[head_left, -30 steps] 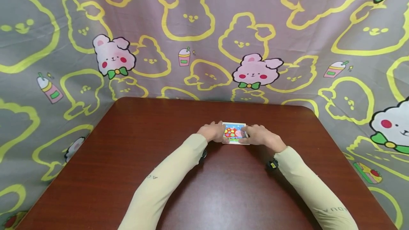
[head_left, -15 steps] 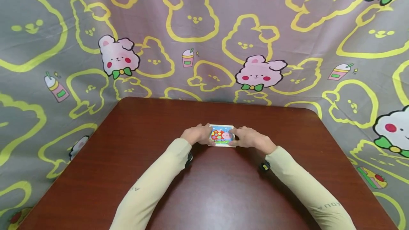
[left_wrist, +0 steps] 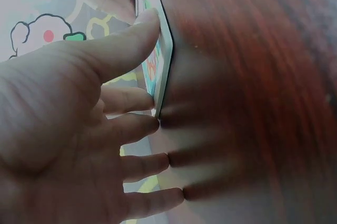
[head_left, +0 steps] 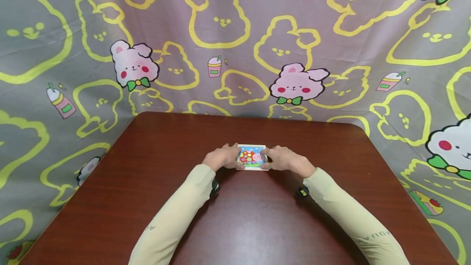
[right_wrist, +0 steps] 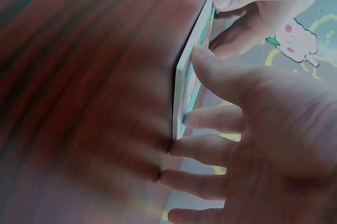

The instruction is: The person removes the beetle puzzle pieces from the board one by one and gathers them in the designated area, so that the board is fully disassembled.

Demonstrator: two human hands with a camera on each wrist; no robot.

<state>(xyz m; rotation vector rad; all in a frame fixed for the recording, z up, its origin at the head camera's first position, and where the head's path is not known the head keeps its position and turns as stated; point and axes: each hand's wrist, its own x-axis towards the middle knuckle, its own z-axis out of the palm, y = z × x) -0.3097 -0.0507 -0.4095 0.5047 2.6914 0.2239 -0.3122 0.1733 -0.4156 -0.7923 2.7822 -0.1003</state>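
A flat, white-edged picture board lies on the table, showing a cartoon ladybug with a spotted red shell and a pink face. My left hand is at its left side. In the left wrist view the left thumb rests on the board's face by the edge, while the other fingers reach down to the tabletop. My right hand is at the opposite side. Its thumb touches the board's face in the right wrist view, with the other fingers extended at the edge and table. The hands cover the board's side edges.
The reddish-brown wooden table has rounded far corners. Behind it hangs a grey curtain printed with yellow outlines and cartoon bunnies. A dark wrist device sits under the left wrist, and another device under the right.
Both hands and the board have slid left across the table, mostly in the first half second. The hands keep their places at the board's two sides. The head view has shifted slightly.
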